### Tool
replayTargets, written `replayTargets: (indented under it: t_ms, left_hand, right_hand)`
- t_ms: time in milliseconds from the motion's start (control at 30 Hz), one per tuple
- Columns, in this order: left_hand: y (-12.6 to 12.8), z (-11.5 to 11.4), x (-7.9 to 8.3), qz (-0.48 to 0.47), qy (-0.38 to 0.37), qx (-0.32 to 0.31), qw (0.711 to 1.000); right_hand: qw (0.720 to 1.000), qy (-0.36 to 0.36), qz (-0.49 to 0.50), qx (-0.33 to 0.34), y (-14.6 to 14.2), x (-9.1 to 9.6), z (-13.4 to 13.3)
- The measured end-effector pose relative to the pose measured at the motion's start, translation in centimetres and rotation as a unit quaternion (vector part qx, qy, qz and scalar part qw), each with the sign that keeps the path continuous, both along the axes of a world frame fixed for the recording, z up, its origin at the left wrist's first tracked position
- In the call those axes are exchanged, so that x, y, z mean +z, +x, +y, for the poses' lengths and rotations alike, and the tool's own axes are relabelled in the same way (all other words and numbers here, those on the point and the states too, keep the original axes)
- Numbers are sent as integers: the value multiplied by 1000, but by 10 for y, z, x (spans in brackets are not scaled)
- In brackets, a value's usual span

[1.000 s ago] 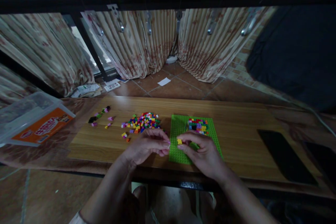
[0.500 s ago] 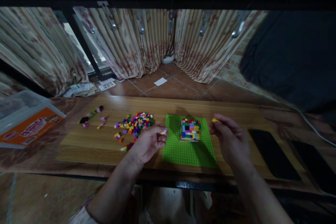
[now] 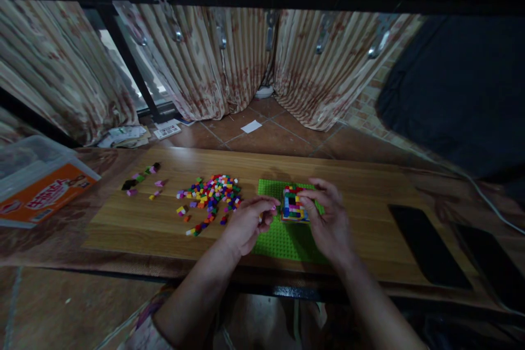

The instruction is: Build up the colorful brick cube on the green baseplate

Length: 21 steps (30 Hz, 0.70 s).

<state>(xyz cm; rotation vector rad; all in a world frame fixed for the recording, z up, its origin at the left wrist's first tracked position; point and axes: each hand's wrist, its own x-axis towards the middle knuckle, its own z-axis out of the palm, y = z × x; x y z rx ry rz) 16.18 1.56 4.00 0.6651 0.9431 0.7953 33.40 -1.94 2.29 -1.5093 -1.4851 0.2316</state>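
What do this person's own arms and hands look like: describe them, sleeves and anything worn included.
The left hand and right hand are ungloved, with no ring, watch or bracelet discernible. A pale, patterned fabric sleeve with darker purplish areas covers part of the left arm; the right forearm is bare as far as it shows.

Window point(image 3: 117, 60): glowing pale, upper left.
Tabletop point(image 3: 369, 197): lying dim, shining faintly far left.
Green baseplate point(image 3: 279, 243): catching soft shadow.
Curtains point(image 3: 49, 65): stretching near frame edge.

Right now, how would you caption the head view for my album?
Right-hand fingers at a colorful brick block on a green baseplate, loose bricks nearby.
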Motion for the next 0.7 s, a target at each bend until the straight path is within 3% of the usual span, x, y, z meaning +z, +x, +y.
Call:
replayTargets:
  t_ms: [233, 700]
  left_hand:
    - [7, -3, -2, 60, 78, -30, 995]
    - [13, -4, -18, 147, 237, -54, 959]
  right_hand:
    - [1000, -13, 12, 0, -5, -15, 9]
    - [983, -60, 172, -13, -8, -15, 13]
